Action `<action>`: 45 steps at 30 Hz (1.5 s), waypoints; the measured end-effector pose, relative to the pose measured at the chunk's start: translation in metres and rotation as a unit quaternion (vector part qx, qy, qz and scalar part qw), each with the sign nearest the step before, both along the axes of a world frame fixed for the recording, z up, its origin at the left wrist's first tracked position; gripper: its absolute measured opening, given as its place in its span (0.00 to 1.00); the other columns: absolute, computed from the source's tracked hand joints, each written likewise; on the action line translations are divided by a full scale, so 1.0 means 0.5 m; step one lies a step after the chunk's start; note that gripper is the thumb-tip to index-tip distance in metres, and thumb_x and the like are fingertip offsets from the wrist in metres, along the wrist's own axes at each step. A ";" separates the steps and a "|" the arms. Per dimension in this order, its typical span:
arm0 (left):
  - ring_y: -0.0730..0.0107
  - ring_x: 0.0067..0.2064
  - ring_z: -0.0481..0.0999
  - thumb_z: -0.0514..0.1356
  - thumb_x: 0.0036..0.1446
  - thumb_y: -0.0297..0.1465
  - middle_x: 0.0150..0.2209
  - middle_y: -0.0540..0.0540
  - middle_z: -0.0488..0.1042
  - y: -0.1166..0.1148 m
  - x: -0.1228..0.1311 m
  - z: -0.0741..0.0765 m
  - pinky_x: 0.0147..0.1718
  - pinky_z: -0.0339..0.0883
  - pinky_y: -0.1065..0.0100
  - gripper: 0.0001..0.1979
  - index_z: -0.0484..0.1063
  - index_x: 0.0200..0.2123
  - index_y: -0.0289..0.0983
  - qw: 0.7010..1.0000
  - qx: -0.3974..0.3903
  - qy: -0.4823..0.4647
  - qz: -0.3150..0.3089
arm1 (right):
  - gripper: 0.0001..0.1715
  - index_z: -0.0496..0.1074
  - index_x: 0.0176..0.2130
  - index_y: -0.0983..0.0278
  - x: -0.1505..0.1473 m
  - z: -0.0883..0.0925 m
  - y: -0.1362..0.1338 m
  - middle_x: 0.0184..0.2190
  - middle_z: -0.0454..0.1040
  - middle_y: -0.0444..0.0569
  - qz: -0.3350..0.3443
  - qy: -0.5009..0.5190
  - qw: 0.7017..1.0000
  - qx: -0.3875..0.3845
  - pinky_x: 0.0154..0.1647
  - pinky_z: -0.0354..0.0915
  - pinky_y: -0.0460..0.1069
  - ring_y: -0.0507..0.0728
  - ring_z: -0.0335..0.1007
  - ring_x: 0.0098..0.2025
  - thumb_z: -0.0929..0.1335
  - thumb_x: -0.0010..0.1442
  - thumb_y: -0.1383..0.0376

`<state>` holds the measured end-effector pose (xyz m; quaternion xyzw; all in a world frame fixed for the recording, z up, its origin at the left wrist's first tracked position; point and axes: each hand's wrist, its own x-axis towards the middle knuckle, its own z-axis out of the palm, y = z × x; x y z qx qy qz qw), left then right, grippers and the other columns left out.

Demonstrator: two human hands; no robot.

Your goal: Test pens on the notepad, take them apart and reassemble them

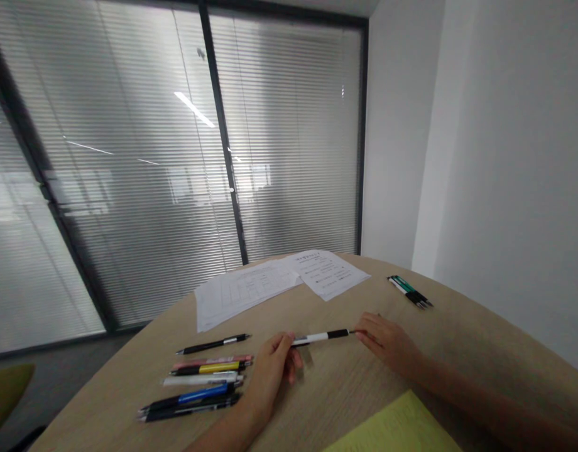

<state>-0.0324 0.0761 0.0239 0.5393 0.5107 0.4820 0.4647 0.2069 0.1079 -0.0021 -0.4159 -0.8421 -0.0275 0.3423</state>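
A white pen with a black grip (321, 338) is held level just above the table, between my two hands. My left hand (274, 364) is closed round its white end, thumb on top. At the other end, the fingertips of my right hand (381, 336) pinch the pen's tip or something small at it; the fingers cover that spot. Left of my left hand lie several pens in a loose row: a black pen (213, 344), a pink pen (212, 361), a yellow and black pen (211, 368), a white pen (201, 379), a blue pen (195, 395) and dark pens (190, 409).
Printed papers (251, 289) lie at the far side of the round wooden table (327, 376). A small group of green, white and black pens (409, 290) lies at the far right. Yellow paper (397, 430) is at the near edge. A glass partition with blinds (289, 138) stands behind.
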 end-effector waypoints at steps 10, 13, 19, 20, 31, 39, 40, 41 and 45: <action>0.80 0.13 0.58 0.53 0.48 0.45 0.16 0.53 0.67 0.004 -0.012 -0.001 0.13 0.48 0.76 0.18 0.65 0.20 0.34 0.995 0.045 -0.045 0.080 | 0.11 0.64 0.27 0.62 0.045 0.000 0.031 0.25 0.66 0.47 -0.068 0.083 0.994 0.016 0.31 0.60 0.48 0.53 0.63 0.28 0.58 0.57 0.63; 0.79 0.14 0.59 0.52 0.48 0.44 0.17 0.53 0.67 0.007 -0.016 0.002 0.14 0.49 0.76 0.18 0.65 0.21 0.35 0.990 0.052 -0.057 0.119 | 0.12 0.63 0.26 0.62 0.056 0.000 0.042 0.23 0.64 0.46 -0.100 0.136 0.986 0.005 0.28 0.60 0.48 0.53 0.61 0.26 0.58 0.56 0.61; 0.77 0.15 0.60 0.54 0.46 0.46 0.18 0.53 0.67 0.009 -0.012 0.001 0.14 0.51 0.75 0.18 0.66 0.22 0.35 0.994 0.066 -0.014 0.083 | 0.16 0.63 0.24 0.61 0.063 0.007 0.052 0.21 0.66 0.46 -0.149 0.231 0.960 -0.043 0.28 0.59 0.48 0.55 0.63 0.27 0.58 0.54 0.55; 0.77 0.15 0.61 0.54 0.46 0.45 0.18 0.53 0.67 0.007 -0.009 0.002 0.14 0.51 0.75 0.18 0.66 0.22 0.35 0.996 0.065 0.004 0.053 | 0.16 0.63 0.23 0.61 0.063 0.009 0.052 0.21 0.66 0.46 -0.152 0.234 0.959 -0.046 0.27 0.59 0.48 0.55 0.63 0.26 0.58 0.54 0.55; 0.67 0.29 0.67 0.54 0.48 0.36 0.24 0.50 0.71 -0.008 0.002 0.009 0.29 0.58 0.71 0.10 0.73 0.24 0.39 0.963 0.134 0.223 -0.070 | 0.12 0.64 0.23 0.61 0.049 0.008 0.036 0.21 0.62 0.44 -0.085 0.124 0.989 0.008 0.27 0.58 0.47 0.52 0.59 0.24 0.59 0.55 0.62; 0.64 0.35 0.69 0.57 0.46 0.30 0.30 0.45 0.71 -0.009 0.003 0.005 0.37 0.60 0.68 0.06 0.75 0.25 0.39 0.926 0.195 0.294 -0.138 | 0.12 0.69 0.28 0.63 0.033 0.004 0.013 0.26 0.67 0.48 -0.003 0.011 0.999 0.048 0.30 0.60 0.46 0.52 0.63 0.28 0.59 0.57 0.65; 0.63 0.36 0.70 0.58 0.46 0.29 0.30 0.44 0.71 -0.010 0.004 0.006 0.37 0.60 0.68 0.06 0.75 0.25 0.38 0.925 0.194 0.298 -0.137 | 0.12 0.69 0.28 0.63 0.033 0.003 0.012 0.26 0.67 0.49 0.004 0.002 0.999 0.054 0.31 0.60 0.46 0.52 0.63 0.29 0.59 0.57 0.65; 0.63 0.36 0.70 0.58 0.46 0.29 0.30 0.44 0.71 -0.009 0.004 0.006 0.37 0.61 0.67 0.06 0.76 0.25 0.37 0.925 0.191 0.301 -0.134 | 0.12 0.69 0.28 0.63 0.032 0.003 0.010 0.26 0.67 0.49 0.010 -0.004 0.998 0.059 0.32 0.60 0.47 0.53 0.63 0.30 0.59 0.57 0.66; 0.63 0.34 0.70 0.58 0.45 0.31 0.30 0.44 0.73 -0.003 0.002 0.002 0.35 0.61 0.67 0.08 0.75 0.30 0.38 0.937 0.176 0.287 -0.093 | 0.12 0.69 0.29 0.62 0.025 0.004 0.000 0.27 0.68 0.49 0.022 -0.010 0.997 0.069 0.33 0.60 0.46 0.53 0.63 0.31 0.59 0.57 0.66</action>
